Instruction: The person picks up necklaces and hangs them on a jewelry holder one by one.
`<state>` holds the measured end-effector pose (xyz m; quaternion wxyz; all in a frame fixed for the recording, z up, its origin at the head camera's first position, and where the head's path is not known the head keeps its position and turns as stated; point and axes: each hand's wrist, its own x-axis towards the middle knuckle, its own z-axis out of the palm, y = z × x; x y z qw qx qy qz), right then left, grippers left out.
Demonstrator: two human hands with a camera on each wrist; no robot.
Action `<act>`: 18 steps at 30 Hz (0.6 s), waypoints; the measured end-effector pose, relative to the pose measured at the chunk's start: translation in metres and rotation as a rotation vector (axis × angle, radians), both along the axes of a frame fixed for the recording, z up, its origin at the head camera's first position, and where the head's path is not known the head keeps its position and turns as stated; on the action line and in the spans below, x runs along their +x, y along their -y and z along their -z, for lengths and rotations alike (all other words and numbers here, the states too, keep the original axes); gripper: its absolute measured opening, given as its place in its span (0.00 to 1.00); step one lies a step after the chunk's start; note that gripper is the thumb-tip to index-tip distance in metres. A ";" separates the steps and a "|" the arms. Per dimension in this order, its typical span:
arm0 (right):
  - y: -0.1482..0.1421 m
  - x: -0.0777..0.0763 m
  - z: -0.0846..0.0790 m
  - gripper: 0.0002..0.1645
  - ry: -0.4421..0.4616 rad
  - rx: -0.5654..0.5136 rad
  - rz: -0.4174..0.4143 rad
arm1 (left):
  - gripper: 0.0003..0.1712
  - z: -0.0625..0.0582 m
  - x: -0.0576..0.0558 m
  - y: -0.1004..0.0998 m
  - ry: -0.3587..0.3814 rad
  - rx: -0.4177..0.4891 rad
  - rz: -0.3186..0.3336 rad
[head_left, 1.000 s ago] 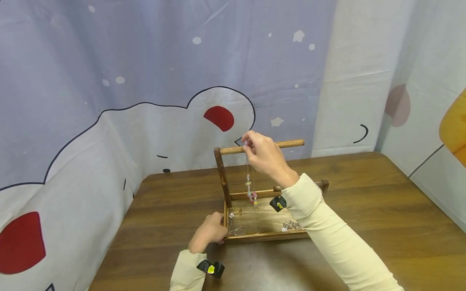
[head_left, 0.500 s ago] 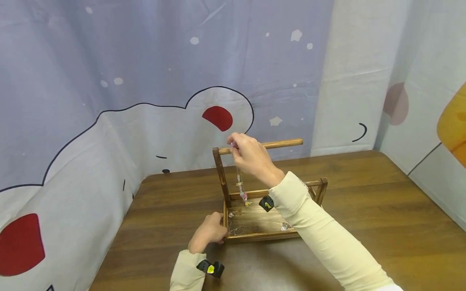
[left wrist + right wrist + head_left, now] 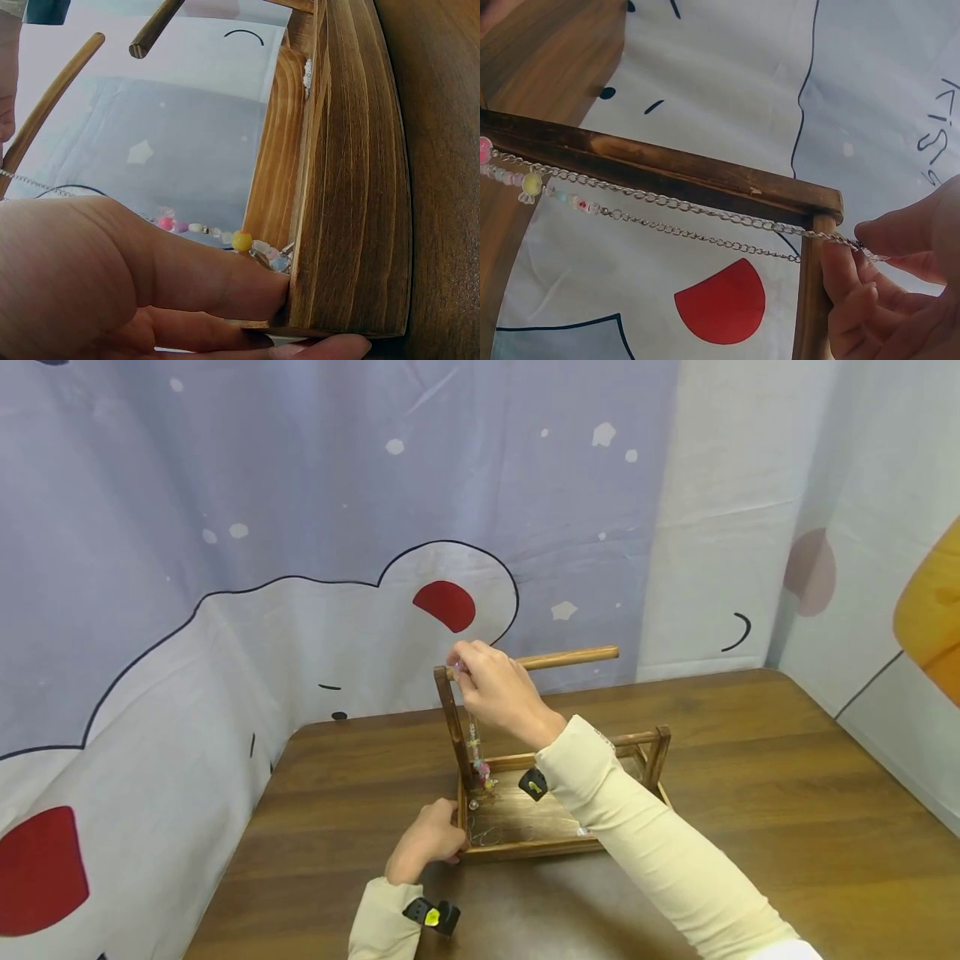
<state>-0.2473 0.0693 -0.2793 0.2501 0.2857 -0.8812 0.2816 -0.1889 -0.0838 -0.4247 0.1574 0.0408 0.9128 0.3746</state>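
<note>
My right hand pinches the silver chain of a beaded necklace at the left end of a wooden rod. In the right wrist view, the chain runs in two strands along the dark upright post, with pastel beads and a yellow candy-shaped bead. The beads hang down to the tray of the wooden jewelry stand. My left hand grips the tray's left end. In the left wrist view, its thumb lies inside the wall and other fingers lie beneath.
The rod's right end is free, above a lower bar with a short post. A small round piece and a thin silver chain lie in the tray's left part. A brown wooden table and a printed curtain surround the stand.
My right hand has slid left along the rod to the upright post, carrying the necklace with it. My left hand has kept its grip on the tray.
</note>
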 end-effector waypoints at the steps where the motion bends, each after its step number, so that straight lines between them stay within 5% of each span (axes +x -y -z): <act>1: 0.000 0.000 0.000 0.09 0.004 0.001 -0.003 | 0.37 0.000 0.000 0.000 -0.001 0.003 0.001; 18: 0.004 0.006 0.009 0.08 0.036 -0.030 -0.025 | 0.37 0.001 0.001 0.000 -0.002 -0.007 -0.011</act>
